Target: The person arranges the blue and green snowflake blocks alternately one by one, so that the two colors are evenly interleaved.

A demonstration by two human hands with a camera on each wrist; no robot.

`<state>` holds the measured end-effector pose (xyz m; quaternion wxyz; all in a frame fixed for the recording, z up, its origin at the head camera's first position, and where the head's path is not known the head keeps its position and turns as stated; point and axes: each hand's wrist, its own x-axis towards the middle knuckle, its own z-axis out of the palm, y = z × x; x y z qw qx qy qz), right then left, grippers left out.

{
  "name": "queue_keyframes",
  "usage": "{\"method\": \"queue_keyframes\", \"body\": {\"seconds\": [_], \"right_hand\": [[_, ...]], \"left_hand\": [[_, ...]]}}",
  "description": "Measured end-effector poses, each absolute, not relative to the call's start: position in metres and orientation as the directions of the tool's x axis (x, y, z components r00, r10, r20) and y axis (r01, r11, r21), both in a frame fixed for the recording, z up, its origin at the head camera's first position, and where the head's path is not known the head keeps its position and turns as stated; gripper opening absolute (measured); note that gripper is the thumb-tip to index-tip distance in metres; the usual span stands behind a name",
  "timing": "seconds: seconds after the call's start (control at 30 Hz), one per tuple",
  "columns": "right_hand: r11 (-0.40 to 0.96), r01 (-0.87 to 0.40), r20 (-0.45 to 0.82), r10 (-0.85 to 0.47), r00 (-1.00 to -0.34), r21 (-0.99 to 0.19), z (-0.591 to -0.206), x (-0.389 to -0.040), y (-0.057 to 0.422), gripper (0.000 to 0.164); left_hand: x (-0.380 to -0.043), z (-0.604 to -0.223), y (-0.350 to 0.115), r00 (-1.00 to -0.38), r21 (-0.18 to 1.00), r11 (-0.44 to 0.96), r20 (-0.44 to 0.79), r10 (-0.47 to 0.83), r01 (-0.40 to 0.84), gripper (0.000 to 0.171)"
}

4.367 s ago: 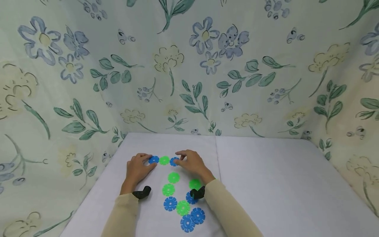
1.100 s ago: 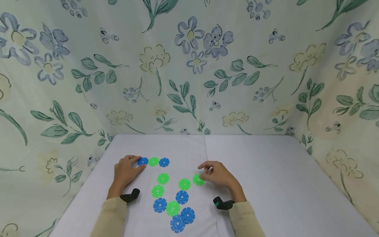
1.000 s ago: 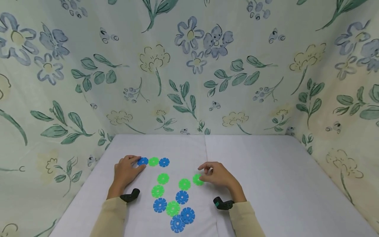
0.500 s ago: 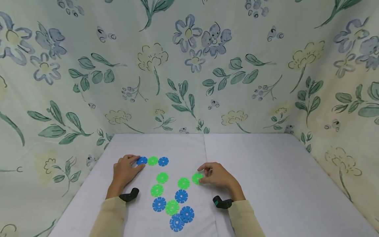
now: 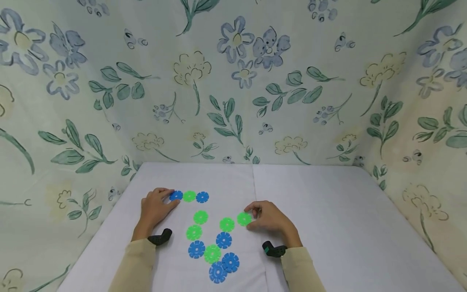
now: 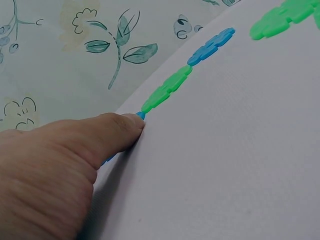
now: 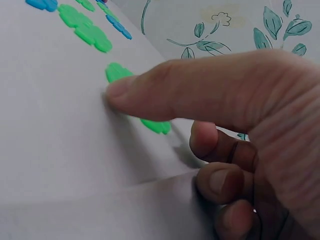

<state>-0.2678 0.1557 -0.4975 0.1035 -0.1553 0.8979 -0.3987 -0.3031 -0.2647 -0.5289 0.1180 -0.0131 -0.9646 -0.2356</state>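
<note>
Flat, notched interlocking discs in blue and green lie on the white table. My left hand [image 5: 153,207] holds the blue disc [image 5: 176,195] at the left end of a short row, thumb and fingertips at its edges. In the left wrist view the thumb [image 6: 115,132] hides most of that disc. Beside it are a green disc [image 5: 189,196] and another blue disc [image 5: 202,197]. My right hand [image 5: 270,217] has thumb and index finger at opposite edges of the rightmost green disc [image 5: 244,219]. In the right wrist view, the thumb [image 7: 145,92] crosses it and its other fingers are curled.
Nearer me, more discs form a curve, with a green disc [image 5: 200,217] at its left top and another green disc [image 5: 227,224] at right. Two blue discs overlap or touch at the front, one of them the lower blue disc [image 5: 217,272]. Floral cloth [image 5: 226,93] hangs behind.
Earlier the right hand was at the right blue disc of the row; it has moved right and nearer to the rightmost green disc. Its thumb has slid to that disc's near edge. The left hand stays.
</note>
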Motion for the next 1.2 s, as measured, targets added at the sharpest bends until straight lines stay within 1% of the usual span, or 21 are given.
{"method": "queue_keyframes", "body": {"seconds": [0.5, 0.83, 1.2], "right_hand": [[0.641, -0.195, -0.059, -0.352, -0.934, -0.743, -0.4973, -0.2674, 0.1552, 0.038], [0.657, -0.208, -0.046, -0.347, -0.937, -0.725, -0.4983, -0.2675, 0.1536, 0.035], [0.673, -0.228, -0.019, -0.338, -0.941, -0.704, -0.5017, -0.2674, 0.1512, 0.033]], "left_hand": [[-0.3028, -0.5280, -0.2630, -0.975, 0.478, 0.875, 0.218, -0.038, 0.073, 0.060], [-0.3028, -0.5289, -0.2637, -0.969, 0.466, 0.881, 0.244, -0.037, 0.084, 0.059], [-0.3033, -0.5293, -0.2640, -0.973, 0.467, 0.881, 0.228, -0.040, 0.073, 0.059]]}}
